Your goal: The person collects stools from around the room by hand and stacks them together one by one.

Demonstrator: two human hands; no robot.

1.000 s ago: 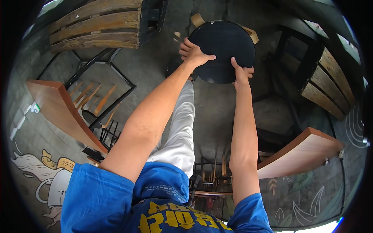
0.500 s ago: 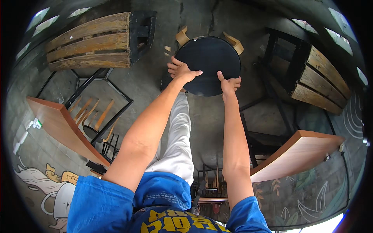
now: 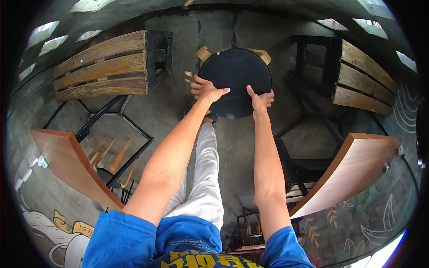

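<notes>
Through the head camera I have both arms stretched forward, the left arm (image 3: 167,152) slanting inward, the right arm (image 3: 269,165) straighter. My left hand (image 3: 206,91) clasps with fingers spread, my right hand (image 3: 260,102) with fingers curled; the thumbs angle inward, well apart.

- Blue T-shirt (image 3: 123,234), front: big yellow letters (image 3: 201,260), cut off at btm edge, can't be read.
- Same shirt, lower: small pale print (image 3: 192,244), upside-dn, illegible.
- Painted mug (image 3: 73,250), btm L: dark letter-like mark, unclear.

left bench (image 3: 105,65) and right bench (image 3: 362,81), both slatted, on grey floor (image 3: 237,156)
</notes>
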